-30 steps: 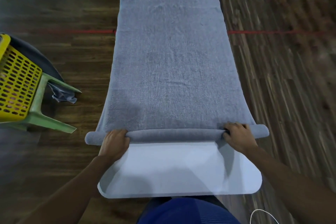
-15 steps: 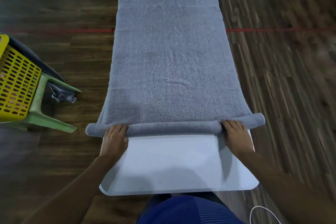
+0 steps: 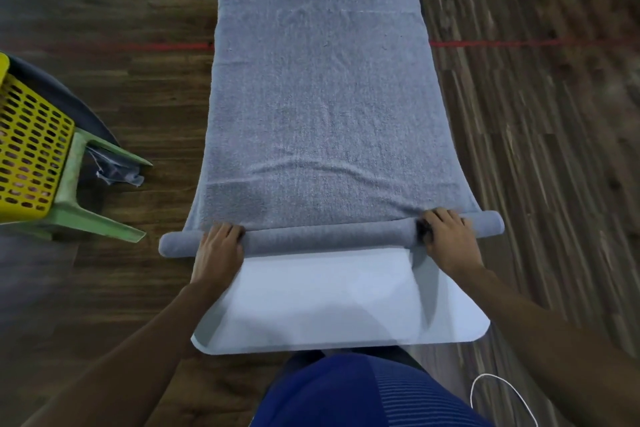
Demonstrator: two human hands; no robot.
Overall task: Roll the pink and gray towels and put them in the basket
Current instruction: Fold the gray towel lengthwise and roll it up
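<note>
Under left hand (image 3: 216, 250), right (image 3: 450, 239) — seemingly — towel (image 3: 322, 107)

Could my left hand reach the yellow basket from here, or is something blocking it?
Probably yes: nothing stands between the left hand and the basket, though it is gripping the gray towel.
</note>
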